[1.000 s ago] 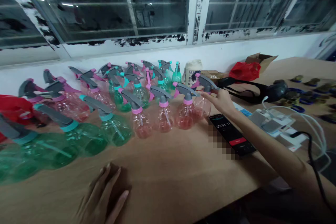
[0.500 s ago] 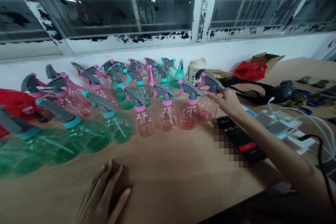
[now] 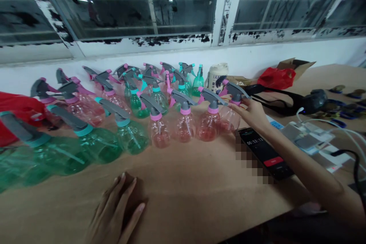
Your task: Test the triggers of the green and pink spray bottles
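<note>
At the right end of the front row stands a clear pink spray bottle (image 3: 229,119) with a grey and pink trigger head. My right hand (image 3: 251,111) has its thumb and fingers closed round this bottle's neck, just under the head. To its left are more pink spray bottles, the closest one (image 3: 208,126) standing beside it. Green spray bottles (image 3: 133,137) with turquoise collars continue the row to the left. My left hand (image 3: 114,209) rests on the brown tabletop (image 3: 183,183), fingers spread and holding nothing.
A phone (image 3: 265,154) showing a timer lies under my right forearm. Further right are white chargers with cables (image 3: 310,137) and a black strap device (image 3: 314,101). Behind are a white tub (image 3: 217,76), a red bag (image 3: 276,78) and more spray bottles (image 3: 156,97). Another red bag (image 3: 21,112) lies left.
The view has shifted slightly, so everything sits a little further right. My right hand's fingers have come round the end bottle's neck. My left hand stays on the table.
</note>
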`<control>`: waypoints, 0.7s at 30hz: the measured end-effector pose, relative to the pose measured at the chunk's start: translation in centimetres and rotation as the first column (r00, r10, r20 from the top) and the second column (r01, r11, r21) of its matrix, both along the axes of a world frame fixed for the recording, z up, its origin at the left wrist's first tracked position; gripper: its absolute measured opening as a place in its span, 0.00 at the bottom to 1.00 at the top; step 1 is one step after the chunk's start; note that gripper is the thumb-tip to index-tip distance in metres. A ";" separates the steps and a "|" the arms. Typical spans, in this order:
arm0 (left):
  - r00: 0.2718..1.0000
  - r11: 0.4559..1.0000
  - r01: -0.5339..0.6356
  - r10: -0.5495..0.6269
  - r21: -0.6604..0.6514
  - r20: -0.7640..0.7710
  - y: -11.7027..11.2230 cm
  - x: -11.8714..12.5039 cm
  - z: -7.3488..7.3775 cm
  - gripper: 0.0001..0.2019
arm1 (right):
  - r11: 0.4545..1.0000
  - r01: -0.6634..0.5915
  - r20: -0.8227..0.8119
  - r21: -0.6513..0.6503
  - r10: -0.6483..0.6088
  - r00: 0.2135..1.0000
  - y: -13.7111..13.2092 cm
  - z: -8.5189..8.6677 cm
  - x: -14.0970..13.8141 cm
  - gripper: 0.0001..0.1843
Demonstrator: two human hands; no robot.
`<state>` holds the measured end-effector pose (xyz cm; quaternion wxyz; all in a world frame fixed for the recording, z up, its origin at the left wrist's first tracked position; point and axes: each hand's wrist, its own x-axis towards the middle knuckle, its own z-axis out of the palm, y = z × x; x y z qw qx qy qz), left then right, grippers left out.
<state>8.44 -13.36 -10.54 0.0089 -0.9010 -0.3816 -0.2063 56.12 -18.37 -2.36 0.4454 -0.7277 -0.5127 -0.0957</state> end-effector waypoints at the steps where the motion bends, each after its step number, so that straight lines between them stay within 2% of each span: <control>1: 1.000 1.000 0.009 -0.009 0.002 -0.003 0.0 0.0 0.0 0.27 | 1.000 -0.014 -0.009 -0.006 0.014 1.000 -0.1 0.0 0.0 0.21; 7: 1.000 1.000 -0.006 0.006 0.012 0.017 -0.2 0.0 0.1 0.27 | 0.997 -0.071 -0.075 -0.013 0.070 0.995 -0.8 0.0 -0.2 0.20; 11: 1.000 1.000 0.000 0.000 -0.020 0.006 -0.7 -0.1 0.6 0.27 | 1.000 -0.019 -0.123 0.008 0.020 0.992 -2.9 -0.9 -0.9 0.27; 13: 1.000 0.999 0.001 0.000 -0.041 0.014 -1.0 -0.2 1.0 0.28 | 0.998 0.067 -0.150 0.000 -0.067 0.986 -4.9 -1.3 -2.6 0.30; 15: 0.999 0.998 -0.016 0.019 -0.064 0.036 -1.4 -0.3 1.5 0.30 | 0.984 0.162 -0.107 -0.067 -0.169 0.980 -6.9 -1.0 -5.6 0.29; 16: 0.998 0.997 -0.030 0.034 -0.077 0.047 -1.5 -0.4 1.7 0.31 | 0.982 0.157 -0.073 -0.102 -0.164 0.984 -7.7 -0.5 -7.5 0.26; 17: 0.997 0.996 -0.040 0.045 -0.084 0.055 -1.6 -0.5 1.9 0.32 | 0.988 0.124 -0.041 -0.095 -0.128 0.991 -8.4 0.1 -9.7 0.23; 19: 0.997 0.996 -0.043 0.048 -0.083 0.061 -1.7 -0.8 2.3 0.33 | 0.982 -0.136 -0.029 -0.131 0.133 0.991 -9.2 1.5 -14.0 0.16; 20: 0.997 0.996 -0.039 0.043 -0.075 0.060 -1.8 -1.0 2.5 0.34 | 0.925 -0.334 -0.053 -0.181 0.330 0.943 -9.4 2.0 -16.1 0.19; 21: 0.998 0.997 -0.027 0.031 -0.070 0.055 -1.8 -1.2 2.7 0.34 | 0.829 -0.532 -0.046 -0.172 0.533 0.845 -9.4 2.2 -17.8 0.26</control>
